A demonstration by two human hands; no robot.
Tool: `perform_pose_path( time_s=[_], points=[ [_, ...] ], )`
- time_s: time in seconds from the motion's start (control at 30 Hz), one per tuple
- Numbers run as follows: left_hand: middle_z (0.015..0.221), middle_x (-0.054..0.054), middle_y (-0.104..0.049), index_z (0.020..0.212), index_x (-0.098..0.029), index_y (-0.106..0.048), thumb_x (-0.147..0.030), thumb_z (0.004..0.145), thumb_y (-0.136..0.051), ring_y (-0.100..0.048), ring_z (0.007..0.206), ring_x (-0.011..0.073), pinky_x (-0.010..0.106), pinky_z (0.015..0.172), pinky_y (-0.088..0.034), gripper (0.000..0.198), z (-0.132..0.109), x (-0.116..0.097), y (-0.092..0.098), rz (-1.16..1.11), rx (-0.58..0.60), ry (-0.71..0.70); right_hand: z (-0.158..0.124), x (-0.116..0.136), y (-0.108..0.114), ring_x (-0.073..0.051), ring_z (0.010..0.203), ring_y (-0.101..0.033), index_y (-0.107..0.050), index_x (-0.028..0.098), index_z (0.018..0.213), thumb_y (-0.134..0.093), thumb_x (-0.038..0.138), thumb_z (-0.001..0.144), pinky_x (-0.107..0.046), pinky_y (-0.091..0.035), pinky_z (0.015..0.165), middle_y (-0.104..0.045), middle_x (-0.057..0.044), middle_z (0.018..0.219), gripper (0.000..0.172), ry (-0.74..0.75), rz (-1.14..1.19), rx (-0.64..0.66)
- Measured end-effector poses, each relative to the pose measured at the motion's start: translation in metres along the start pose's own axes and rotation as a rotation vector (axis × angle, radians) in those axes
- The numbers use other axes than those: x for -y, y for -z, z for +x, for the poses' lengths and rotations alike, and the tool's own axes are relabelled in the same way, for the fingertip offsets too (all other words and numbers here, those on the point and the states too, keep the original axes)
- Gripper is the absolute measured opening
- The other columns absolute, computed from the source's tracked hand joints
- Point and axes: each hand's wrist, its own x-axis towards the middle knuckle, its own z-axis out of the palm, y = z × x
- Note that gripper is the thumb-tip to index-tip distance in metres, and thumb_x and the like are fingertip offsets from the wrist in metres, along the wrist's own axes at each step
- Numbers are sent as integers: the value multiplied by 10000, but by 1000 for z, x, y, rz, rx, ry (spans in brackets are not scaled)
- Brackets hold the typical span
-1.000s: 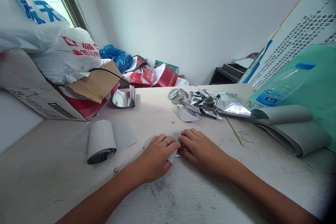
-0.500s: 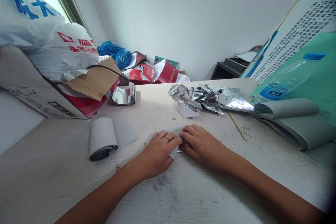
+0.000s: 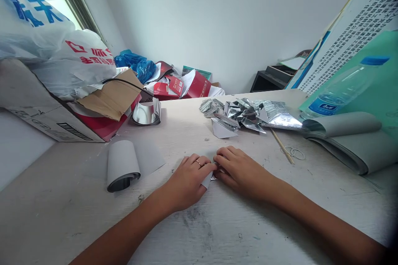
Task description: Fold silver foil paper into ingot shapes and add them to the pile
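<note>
Both my hands meet over a small piece of silver-backed paper [image 3: 206,181] on the white table. With its fingers bent, my left hand [image 3: 192,180], a ring on one finger, grips the paper from the left. My right hand [image 3: 236,170] presses its curled fingertips on the paper's right side, touching the left fingers. Most of the piece is hidden under the fingers; a pale grey face and a thin shiny edge show. Left of my hands lies a roll of grey paper [image 3: 123,162], beside a flat pale sheet [image 3: 147,155]. Beyond them is a heap of folded silver pieces [image 3: 244,114].
A wooden stick [image 3: 282,146] and rubber bands [image 3: 295,153] lie right, near folded grey sheets [image 3: 367,149] and a plastic bottle [image 3: 342,91]. A cardboard box [image 3: 59,126] with plastic bags [image 3: 83,62] stands left. Behind the silver-lined roll [image 3: 145,114] are red packages [image 3: 199,86].
The camera view has tilted slightly. Both hands stay on the paper in nearly the same pose.
</note>
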Motion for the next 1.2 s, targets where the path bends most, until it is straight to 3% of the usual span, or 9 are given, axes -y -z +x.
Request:
perform_pose_path(
  time_s=[1.2],
  points=[
    [1215,35,-576,1212,-241,-529,-10,749,-521,-485,1090,231,408,944,-431,517,-1,-2,0,16,-5,-10,1,0,1,-200,961,-517,-607,173,925,-533,284,948,-362,-444,859,-568,-76,1007,135,36,5,-54]
  ],
)
